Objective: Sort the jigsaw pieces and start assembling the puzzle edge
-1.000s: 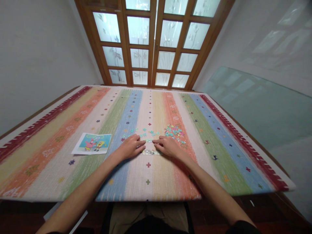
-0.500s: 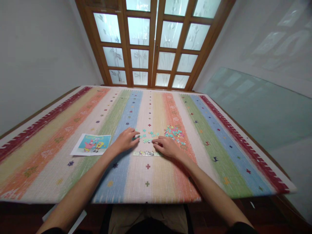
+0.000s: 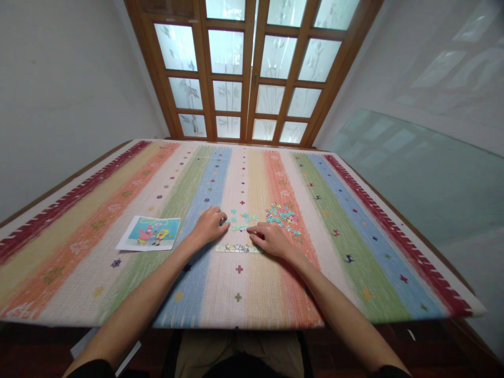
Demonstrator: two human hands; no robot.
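My left hand [image 3: 210,224] is curled at the left of the loose puzzle pieces, thumb and fingertips closed around a turquoise puzzle piece [image 3: 223,220] that is mostly hidden. To the right, my right hand [image 3: 271,239] rests on the cloth with its index finger stretched out and the thumb apart below. That fingertip touches or nearly touches the end of a short row of joined pale turquoise pieces [image 3: 238,228]. Just nearer to me lies an assembled puzzle strip [image 3: 235,248], its right end partly covered by my right hand. Several single turquoise pieces [image 3: 246,216] lie beyond the row.
A pile of mixed puzzle pieces [image 3: 281,214] lies beyond my right hand. At the left is a printed cartoon picture [image 3: 149,233] on white paper. A striped cloth [image 3: 307,252] covers the table. Beyond stand wooden glass doors [image 3: 248,79]; a glass panel [image 3: 417,168] leans at the right.
My left hand's fingers have closed around the turquoise piece beside them. My right hand stays almost in place, its index finger at the row. The view has shifted slightly.
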